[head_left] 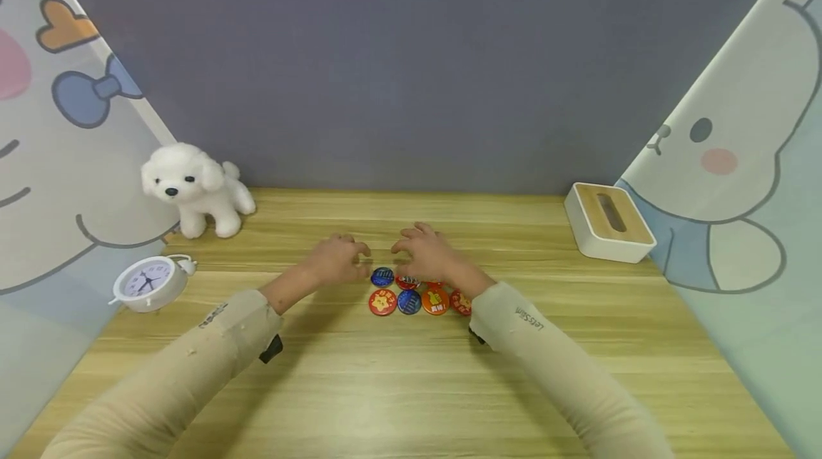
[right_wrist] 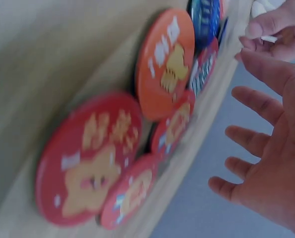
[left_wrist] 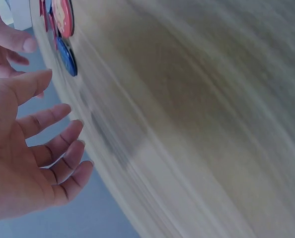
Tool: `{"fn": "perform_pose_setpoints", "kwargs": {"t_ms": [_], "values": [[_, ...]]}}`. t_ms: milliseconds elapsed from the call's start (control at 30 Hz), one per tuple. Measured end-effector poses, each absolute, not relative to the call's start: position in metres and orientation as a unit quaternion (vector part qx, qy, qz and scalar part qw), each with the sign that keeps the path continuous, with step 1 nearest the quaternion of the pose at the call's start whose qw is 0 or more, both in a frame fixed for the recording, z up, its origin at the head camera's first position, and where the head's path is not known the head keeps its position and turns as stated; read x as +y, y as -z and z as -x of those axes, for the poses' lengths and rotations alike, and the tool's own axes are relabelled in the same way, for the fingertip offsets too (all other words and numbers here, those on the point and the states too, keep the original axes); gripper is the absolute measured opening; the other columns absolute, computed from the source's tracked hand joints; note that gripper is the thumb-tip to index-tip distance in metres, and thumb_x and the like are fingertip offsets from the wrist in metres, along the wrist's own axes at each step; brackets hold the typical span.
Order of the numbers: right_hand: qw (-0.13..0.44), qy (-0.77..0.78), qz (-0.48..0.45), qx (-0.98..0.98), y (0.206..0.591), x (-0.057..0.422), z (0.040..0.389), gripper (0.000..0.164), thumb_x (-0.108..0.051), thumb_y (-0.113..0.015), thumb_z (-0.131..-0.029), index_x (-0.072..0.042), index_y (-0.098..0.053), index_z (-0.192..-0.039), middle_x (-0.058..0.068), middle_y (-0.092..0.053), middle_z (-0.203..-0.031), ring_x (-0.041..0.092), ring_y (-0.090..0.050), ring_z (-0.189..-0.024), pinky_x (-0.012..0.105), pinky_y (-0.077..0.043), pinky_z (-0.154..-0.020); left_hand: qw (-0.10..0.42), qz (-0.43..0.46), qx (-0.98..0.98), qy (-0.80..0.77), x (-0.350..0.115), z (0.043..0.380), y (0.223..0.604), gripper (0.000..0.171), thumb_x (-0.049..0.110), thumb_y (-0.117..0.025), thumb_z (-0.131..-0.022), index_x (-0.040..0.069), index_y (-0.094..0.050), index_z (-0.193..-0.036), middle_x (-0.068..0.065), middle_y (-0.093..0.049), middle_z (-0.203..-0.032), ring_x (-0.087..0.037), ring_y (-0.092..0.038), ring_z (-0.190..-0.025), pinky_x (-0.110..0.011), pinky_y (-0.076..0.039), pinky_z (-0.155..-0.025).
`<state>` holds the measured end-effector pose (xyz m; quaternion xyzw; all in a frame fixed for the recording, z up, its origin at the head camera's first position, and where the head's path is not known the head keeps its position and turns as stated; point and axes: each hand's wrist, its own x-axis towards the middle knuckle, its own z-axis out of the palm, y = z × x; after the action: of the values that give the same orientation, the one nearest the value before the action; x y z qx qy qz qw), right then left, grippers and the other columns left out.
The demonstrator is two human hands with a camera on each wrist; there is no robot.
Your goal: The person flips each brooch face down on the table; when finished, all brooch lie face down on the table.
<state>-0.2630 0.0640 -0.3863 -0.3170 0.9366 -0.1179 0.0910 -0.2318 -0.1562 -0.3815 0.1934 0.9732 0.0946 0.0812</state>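
Several round badges lie in two rows at the middle of the table. The front row shows a red badge with a yellow star (head_left: 382, 302), a blue badge (head_left: 409, 301), an orange badge (head_left: 435, 300) and another red badge (right_wrist: 90, 161). Behind them sits a second blue badge (head_left: 382, 276), beside red ones partly covered by my right hand (head_left: 429, 256). That hand hovers over the back row, fingers loosely bent and holding nothing. To the left of the badges my left hand (head_left: 336, 260) hangs above the table, fingers relaxed and apart, nothing in it.
A white plush dog (head_left: 195, 188) stands at the back left, with a white alarm clock (head_left: 146, 284) in front of it. At the back right is a white tissue box (head_left: 610, 222) with a wooden lid. A grey panel (head_left: 398, 73) rises behind the wooden table (head_left: 359, 387).
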Motion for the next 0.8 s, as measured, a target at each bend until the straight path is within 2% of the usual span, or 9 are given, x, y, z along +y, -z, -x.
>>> {"fn": "perform_pose_setpoints", "kwargs": {"t_ms": [200, 367, 800], "values": [[0.102, 0.119, 0.312, 0.937, 0.394, 0.053, 0.259, 0.042, -0.041, -0.071, -0.092, -0.023, -0.068, -0.129, 0.012, -0.038, -0.160, 0.042, -0.016, -0.153, 0.067, -0.020, -0.117, 0.077, -0.202, 0.972, -0.090, -0.154, 0.233, 0.390, 0.040, 0.040, -0.070, -0.092, 0.013, -0.069, -0.123, -0.013, -0.068, -0.111, -0.034, -0.060, -0.106, -0.053, -0.051, -0.089], [0.105, 0.121, 0.309, 0.937, 0.396, 0.049, 0.259, 0.039, -0.042, -0.070, -0.092, -0.025, -0.069, -0.127, 0.011, -0.038, -0.160, 0.041, -0.016, -0.153, 0.066, -0.019, -0.118, 0.079, -0.206, 0.970, -0.103, -0.153, 0.232, 0.393, 0.037, 0.039, -0.072, -0.091, 0.013, -0.072, -0.117, -0.010, -0.069, -0.109, -0.032, -0.060, -0.106, -0.055, -0.046, -0.098], [0.119, 0.107, 0.310, 0.937, 0.395, 0.038, 0.259, 0.034, -0.038, -0.073, -0.090, -0.023, -0.073, -0.120, 0.011, -0.037, -0.160, 0.042, -0.016, -0.153, 0.067, -0.021, -0.117, 0.098, -0.182, 0.973, -0.106, -0.147, 0.232, 0.395, 0.034, 0.040, -0.075, -0.088, 0.017, -0.073, -0.113, -0.010, -0.065, -0.112, -0.033, -0.055, -0.105, -0.048, -0.051, -0.084]]}}
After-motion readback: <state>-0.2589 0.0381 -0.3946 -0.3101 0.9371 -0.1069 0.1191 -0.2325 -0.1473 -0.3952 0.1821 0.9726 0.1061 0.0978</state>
